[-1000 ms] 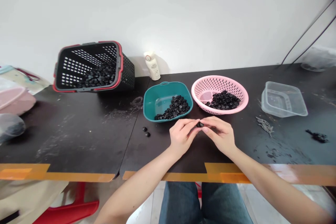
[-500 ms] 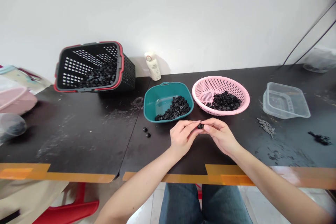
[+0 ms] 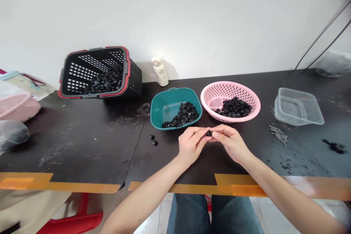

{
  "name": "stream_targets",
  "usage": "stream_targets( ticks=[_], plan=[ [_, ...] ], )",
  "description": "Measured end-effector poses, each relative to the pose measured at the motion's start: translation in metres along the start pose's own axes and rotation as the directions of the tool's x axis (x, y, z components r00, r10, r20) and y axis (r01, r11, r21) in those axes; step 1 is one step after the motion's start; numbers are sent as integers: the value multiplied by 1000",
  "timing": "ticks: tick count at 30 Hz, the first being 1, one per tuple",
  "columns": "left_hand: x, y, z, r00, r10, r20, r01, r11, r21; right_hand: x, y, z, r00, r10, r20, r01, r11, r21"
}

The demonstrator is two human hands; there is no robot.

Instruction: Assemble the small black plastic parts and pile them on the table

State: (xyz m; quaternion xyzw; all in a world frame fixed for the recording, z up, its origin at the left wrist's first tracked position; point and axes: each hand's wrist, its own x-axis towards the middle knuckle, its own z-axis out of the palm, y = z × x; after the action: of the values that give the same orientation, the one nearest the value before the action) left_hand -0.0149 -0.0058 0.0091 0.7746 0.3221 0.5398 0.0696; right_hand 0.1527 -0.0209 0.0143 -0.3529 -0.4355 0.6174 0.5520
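Between my fingertips is a small round black part, too small to name exactly. My left hand pinches it from the left, and my right hand grips it from the right. Both hands are closed, just above the table in front of two containers. Behind the left hand stands a teal basin with a heap of black ring-like parts. A pink colander with more black parts lies behind the right hand. Two loose round black pieces rest on the table left of my hands.
A dark basket holding black parts leans at the back left, near a white bottle. To the right are a clear plastic tub, thin grey pieces and a black cluster. Orange tape lines the front edge.
The view has shifted slightly, so everything sits a little lower. My hands stay together on the small black part, which appears turned a little between the fingertips.
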Motion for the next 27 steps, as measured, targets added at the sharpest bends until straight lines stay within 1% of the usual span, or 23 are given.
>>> stream_targets(
  ticks=[4,8,13,20,27],
  plan=[
    [0,-2,2,1000,14,25,-14,1000,-14,0,-1,1,998,61,-22,-60,996,63],
    [-2,-3,3,1000,3,11,-2,999,-33,1,-3,2,995,96,-17,-95,992,85],
    [-3,-2,4,1000,-24,-1,24,998,-60,0,-3,2,995,97,-10,-96,992,77],
    [-3,-1,3,1000,-22,-21,20,996,-86,0,-4,3,994,113,-10,-112,991,77],
    [-2,0,3,998,-33,-44,29,995,-93,0,-3,2,995,99,-9,-99,994,54]
  ],
)
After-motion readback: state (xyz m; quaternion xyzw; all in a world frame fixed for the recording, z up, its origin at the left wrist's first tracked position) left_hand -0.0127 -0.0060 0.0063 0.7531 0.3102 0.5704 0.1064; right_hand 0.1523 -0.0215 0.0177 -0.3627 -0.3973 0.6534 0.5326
